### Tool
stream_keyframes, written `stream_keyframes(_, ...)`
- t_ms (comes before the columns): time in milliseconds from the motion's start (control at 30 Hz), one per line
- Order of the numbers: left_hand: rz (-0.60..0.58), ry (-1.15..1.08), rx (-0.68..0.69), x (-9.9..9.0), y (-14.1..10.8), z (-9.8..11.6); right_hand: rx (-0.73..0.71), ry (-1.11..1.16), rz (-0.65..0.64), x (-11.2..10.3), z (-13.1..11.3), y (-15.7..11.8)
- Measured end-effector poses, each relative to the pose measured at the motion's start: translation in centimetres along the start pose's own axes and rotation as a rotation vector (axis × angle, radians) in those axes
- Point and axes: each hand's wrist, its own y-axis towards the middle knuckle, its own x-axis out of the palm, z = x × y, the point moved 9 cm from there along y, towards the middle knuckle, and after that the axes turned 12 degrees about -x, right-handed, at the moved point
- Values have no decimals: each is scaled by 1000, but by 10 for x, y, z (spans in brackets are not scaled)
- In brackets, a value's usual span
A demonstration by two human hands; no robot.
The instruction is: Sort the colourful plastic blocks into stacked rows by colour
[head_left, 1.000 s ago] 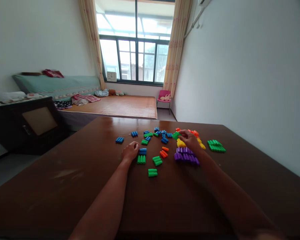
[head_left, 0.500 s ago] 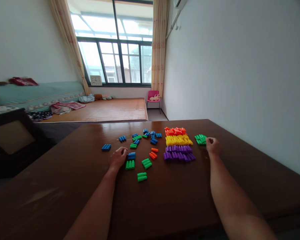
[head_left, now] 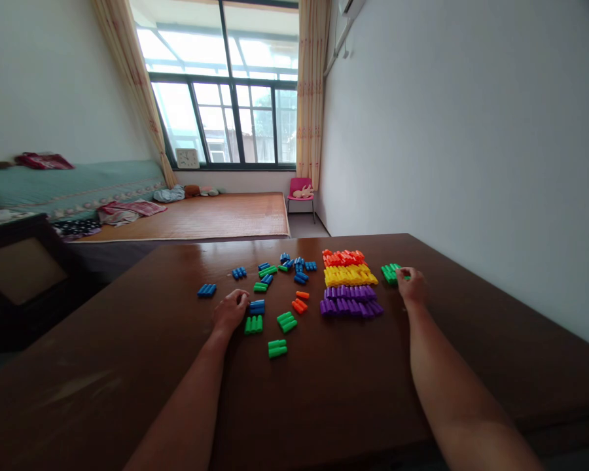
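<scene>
Small plastic tube-shaped pieces lie on a dark brown table. At the right, my right hand (head_left: 412, 286) has its fingers pinched at the near right edge of a green cluster of pieces (head_left: 389, 273), partly covering it. My left hand (head_left: 231, 310) rests on the table with curled fingers, its fingertips beside a blue group (head_left: 258, 307); what is inside them is hidden. Just below that blue group lie green pieces (head_left: 254, 324). Between the hands, orange (head_left: 343, 258), yellow (head_left: 349, 275) and purple pieces (head_left: 351, 307) are packed in rows.
Loose blue pieces (head_left: 207, 290), green pieces (head_left: 277, 348) and orange pieces (head_left: 300, 306) are scattered across the middle and left of the table (head_left: 324, 392). A white wall (head_left: 471, 131) runs along the right. Beyond stand a bed (head_left: 216, 216) and a pink chair (head_left: 300, 188).
My right hand has shifted slightly left and farther over the green cluster, its fingers now covering part of the edge. My left hand stays beside the blue group.
</scene>
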Motion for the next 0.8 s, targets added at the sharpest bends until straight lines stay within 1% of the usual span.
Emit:
stream_keyframes(67,-2,0,-2,1,1,-1,-70,-44,-52,5,-9,0)
stream_keyframes(133,-3,-2,0,1,1,-1,-100,-106,-106,9,-14,-3)
stream_keyframes(233,-6,-4,1,2,2,-2,-85,-168,-147,12,-13,-6)
stream_keyframes(333,-5,-11,-5,3,2,-3,-61,-178,-161,14,-9,-8)
stream_keyframes(467,17,-14,14,4,1,-2,-73,-161,-137,15,-4,-10)
stream_keyframes(567,38,-6,16,4,0,-2,-116,-137,-38,8,-8,-6)
stream_keyframes(633,42,-12,3,4,0,-3,-189,-83,58,-1,-23,-1)
stream_keyframes(667,42,-19,-7,4,-1,-4,-252,-44,95,-5,-36,1)
stream_keyframes(733,41,-32,-22,5,-2,-4,-400,39,129,-13,-73,2)
stream_keyframes(800,43,-40,-27,5,-3,-5,-531,122,98,-16,-122,-5)
